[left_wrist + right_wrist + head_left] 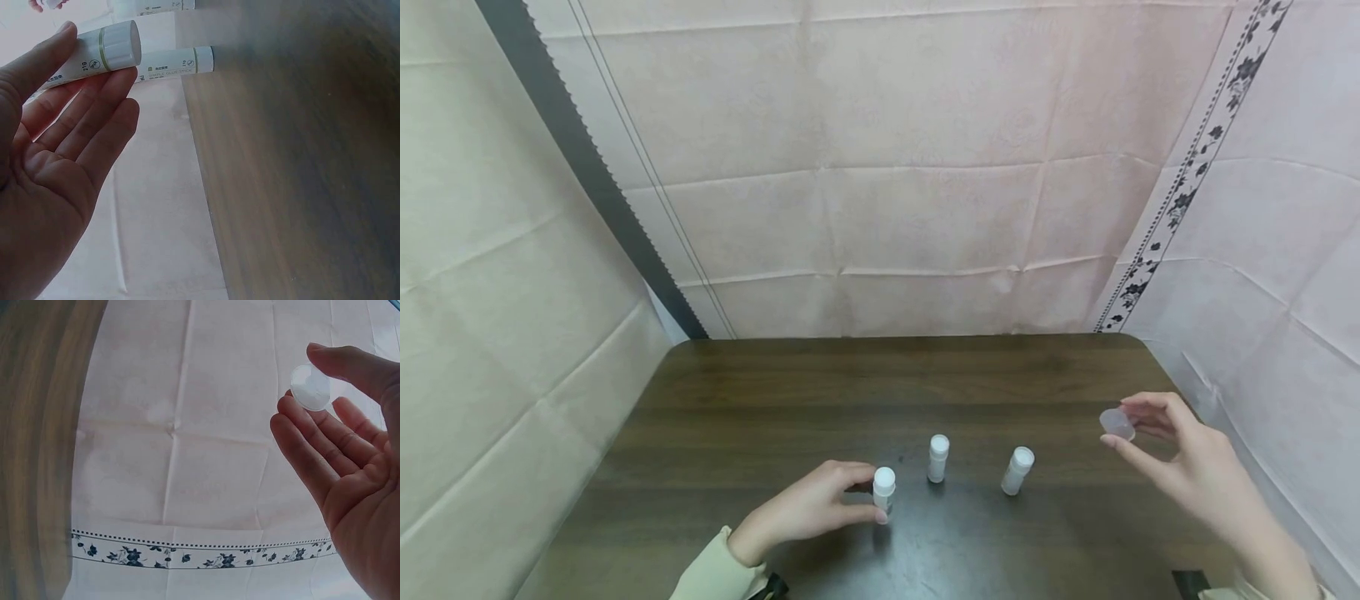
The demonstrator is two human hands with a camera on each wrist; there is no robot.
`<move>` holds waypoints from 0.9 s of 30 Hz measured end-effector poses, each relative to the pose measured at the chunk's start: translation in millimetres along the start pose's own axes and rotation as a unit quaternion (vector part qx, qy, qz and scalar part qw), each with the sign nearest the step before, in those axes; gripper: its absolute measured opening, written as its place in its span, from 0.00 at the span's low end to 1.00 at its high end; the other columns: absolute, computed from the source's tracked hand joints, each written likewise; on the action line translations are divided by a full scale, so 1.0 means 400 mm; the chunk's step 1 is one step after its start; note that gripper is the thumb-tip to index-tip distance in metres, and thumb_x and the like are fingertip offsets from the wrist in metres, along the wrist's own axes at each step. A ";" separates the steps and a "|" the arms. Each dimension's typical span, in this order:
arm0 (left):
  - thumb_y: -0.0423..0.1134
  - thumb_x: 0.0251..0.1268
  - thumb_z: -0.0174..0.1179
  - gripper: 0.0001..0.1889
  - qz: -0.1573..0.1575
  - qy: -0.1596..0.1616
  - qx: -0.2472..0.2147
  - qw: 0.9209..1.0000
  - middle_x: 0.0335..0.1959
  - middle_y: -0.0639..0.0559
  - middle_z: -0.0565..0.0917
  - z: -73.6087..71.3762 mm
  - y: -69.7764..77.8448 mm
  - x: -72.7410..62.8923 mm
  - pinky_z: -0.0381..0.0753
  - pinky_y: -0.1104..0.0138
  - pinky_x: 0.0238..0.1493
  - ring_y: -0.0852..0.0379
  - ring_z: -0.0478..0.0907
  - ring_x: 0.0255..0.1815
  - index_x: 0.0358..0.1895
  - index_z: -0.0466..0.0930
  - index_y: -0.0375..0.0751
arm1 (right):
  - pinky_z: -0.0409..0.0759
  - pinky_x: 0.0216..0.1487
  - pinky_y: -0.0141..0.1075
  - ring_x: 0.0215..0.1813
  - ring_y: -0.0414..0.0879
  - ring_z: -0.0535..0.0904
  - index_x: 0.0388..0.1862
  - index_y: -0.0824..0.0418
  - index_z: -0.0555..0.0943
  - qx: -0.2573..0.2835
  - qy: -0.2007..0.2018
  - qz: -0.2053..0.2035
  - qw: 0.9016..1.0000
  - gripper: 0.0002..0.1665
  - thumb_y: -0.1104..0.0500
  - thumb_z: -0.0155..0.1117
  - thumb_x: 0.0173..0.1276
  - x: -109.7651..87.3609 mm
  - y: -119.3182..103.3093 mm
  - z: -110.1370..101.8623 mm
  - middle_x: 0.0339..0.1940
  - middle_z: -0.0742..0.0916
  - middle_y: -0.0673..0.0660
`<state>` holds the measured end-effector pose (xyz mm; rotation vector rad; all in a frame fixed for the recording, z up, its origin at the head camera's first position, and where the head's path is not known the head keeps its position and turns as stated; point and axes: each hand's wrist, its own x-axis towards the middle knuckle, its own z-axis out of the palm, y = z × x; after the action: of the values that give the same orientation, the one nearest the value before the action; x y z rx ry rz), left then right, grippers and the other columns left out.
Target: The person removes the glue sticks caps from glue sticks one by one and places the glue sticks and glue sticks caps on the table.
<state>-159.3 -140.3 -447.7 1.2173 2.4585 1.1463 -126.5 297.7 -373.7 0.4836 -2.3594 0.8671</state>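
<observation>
Lowest in the head view, toward 7 o'clock, a pale green sleeve [706, 568] leads to the left hand [811, 504], whose thumb and fingertips pinch a white glue stick [883, 490] from opposite sides. That held stick is upright, and the left wrist view shows its flat lower end, marked off by a green line, raised from the table [730, 433]. Just beyond, two more sticks stand on the wood, well apart from each other. The right-hand standing stick [1017, 471] lies at about 3 o'clock from the held one; the middle standing stick [937, 458], slightly farther off, lies at 2 o'clock from it, near the left fingertips. In the left wrist view a stick behind the held one carries the printed words "SIMPLE GLUE STICK". Out at 2 o'clock from the right-hand stick, the right hand [1183, 462] pinches a small translucent round piece [1117, 423] between its thumb and fingertips, the other fingers loosely bent; I cannot tell if it is a lid or a shallow cup. Farthest, toward 12 o'clock, a creased pinkish cloth [925, 208] hangs behind the table, with a floral border [1195, 175] at 1 o'clock.
</observation>
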 end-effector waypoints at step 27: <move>0.43 0.67 0.68 0.10 -0.001 -0.011 -0.023 1.000 0.41 0.65 0.82 0.004 -0.007 0.000 0.83 0.62 0.53 0.67 0.80 0.49 0.44 0.81 0.43 | 0.69 0.49 0.13 0.45 0.17 0.76 0.43 0.56 0.81 -0.016 0.006 -0.022 1.000 0.29 0.73 0.82 0.43 -0.004 0.039 0.003 0.38 0.85 0.41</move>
<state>-160.2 -140.3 -450.8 1.2091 2.4020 1.1763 -133.7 308.5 -382.8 0.5132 -2.3392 0.8089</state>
